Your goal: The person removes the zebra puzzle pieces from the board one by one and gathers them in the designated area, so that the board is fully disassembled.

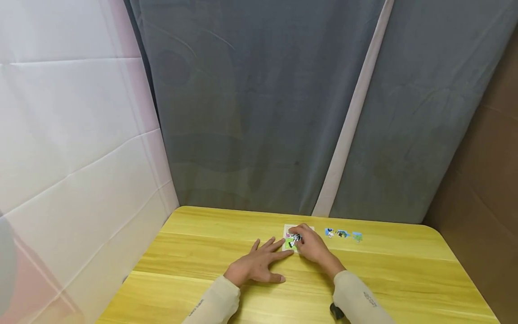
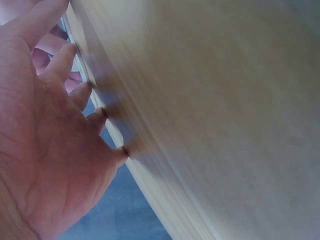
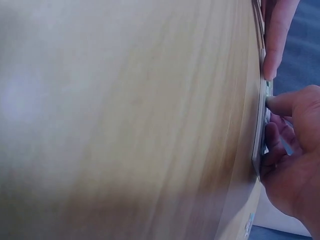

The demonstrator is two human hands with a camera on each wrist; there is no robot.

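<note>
Head view: on the yellow wooden table [image 1: 194,252] the left hand [image 1: 259,265] lies flat with fingers spread and straight, fingertips touching the edge of a small puzzle board [image 1: 288,243]. The right hand [image 1: 313,247] curls over the board, its fingers pinching a zebra-patterned puzzle piece [image 1: 295,237] against it. Three loose puzzle pieces [image 1: 342,234] lie just right of the board.

Yellow wooden table [image 1: 202,252] before grey curtains [image 1: 251,112] and white sheeting [image 1: 69,135].
</note>
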